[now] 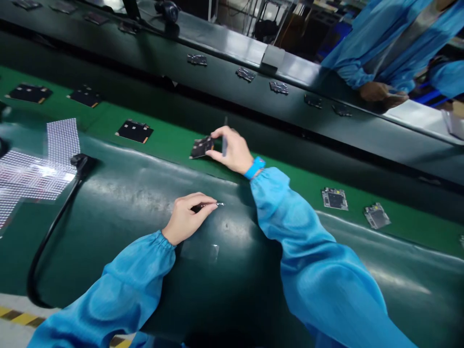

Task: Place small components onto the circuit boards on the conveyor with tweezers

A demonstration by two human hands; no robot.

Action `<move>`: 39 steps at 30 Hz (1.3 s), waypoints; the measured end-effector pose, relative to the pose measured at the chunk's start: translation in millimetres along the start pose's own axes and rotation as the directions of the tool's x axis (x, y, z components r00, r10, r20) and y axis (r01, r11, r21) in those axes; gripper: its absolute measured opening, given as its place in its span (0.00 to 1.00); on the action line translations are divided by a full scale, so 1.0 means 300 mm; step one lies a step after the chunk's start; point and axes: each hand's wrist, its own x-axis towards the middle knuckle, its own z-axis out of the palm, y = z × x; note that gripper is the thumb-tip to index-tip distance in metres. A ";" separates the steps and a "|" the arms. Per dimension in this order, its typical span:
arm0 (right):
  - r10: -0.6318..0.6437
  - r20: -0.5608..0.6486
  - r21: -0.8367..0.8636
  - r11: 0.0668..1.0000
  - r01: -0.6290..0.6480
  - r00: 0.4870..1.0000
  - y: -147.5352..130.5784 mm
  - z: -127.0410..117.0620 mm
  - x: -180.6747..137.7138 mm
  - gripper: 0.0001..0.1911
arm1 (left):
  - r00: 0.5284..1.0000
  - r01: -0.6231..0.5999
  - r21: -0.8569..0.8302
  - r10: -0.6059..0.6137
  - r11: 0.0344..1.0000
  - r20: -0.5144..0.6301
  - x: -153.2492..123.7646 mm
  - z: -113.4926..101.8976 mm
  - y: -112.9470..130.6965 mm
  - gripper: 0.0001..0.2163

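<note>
My right hand (232, 149) reaches out to the green conveyor belt (170, 140) and pinches the edge of a small dark circuit board (201, 147); a thin pen-like tool also sticks up between its fingers. My left hand (188, 216) rests on the dark mat (126, 193) nearer me, fingers closed round tweezers (210, 206) whose metal tips point right. Both arms wear blue sleeves, and a blue band circles the right wrist.
More dark boards (134, 130) lie along the belt to the left, and two lighter boards (334, 198) to the right. A black cable (54, 227) curves over the mat. Another person in blue (384, 89) works across a far shelf with small parts (245, 74).
</note>
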 end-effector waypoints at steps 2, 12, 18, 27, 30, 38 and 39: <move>0.008 -0.047 0.031 1.000 -0.007 0.999 -0.004 -0.113 -0.041 0.23 | 1.000 0.003 -0.009 -0.003 1.000 0.003 -0.001 0.003 -0.001 0.04; 0.189 0.018 0.376 0.908 -0.182 0.982 -0.036 -0.138 -0.124 0.22 | 1.000 0.018 0.028 -0.018 0.999 -0.006 -0.016 0.004 -0.025 0.05; 0.501 0.112 0.724 0.550 -0.416 0.858 -0.041 -0.188 -0.240 0.34 | 1.000 0.004 0.052 -0.004 0.999 0.001 -0.019 0.003 -0.024 0.05; 0.689 0.012 0.800 0.428 -0.421 0.725 0.013 -0.207 -0.282 0.34 | 1.000 0.021 0.088 -0.020 0.996 -0.007 -0.024 -0.001 -0.027 0.06; 0.719 -0.008 0.797 0.424 -0.431 0.695 0.031 -0.206 -0.295 0.32 | 1.000 0.018 0.102 -0.017 0.995 -0.010 -0.026 -0.003 -0.031 0.07; 0.670 -0.027 0.812 0.448 -0.375 0.742 0.096 -0.182 -0.303 0.24 | 1.000 0.016 0.111 -0.015 0.994 -0.009 -0.029 -0.005 -0.033 0.05; 0.675 -0.027 0.812 0.445 -0.378 0.737 0.104 -0.176 -0.296 0.24 | 1.000 0.016 0.110 -0.016 0.994 -0.008 -0.030 -0.005 -0.033 0.05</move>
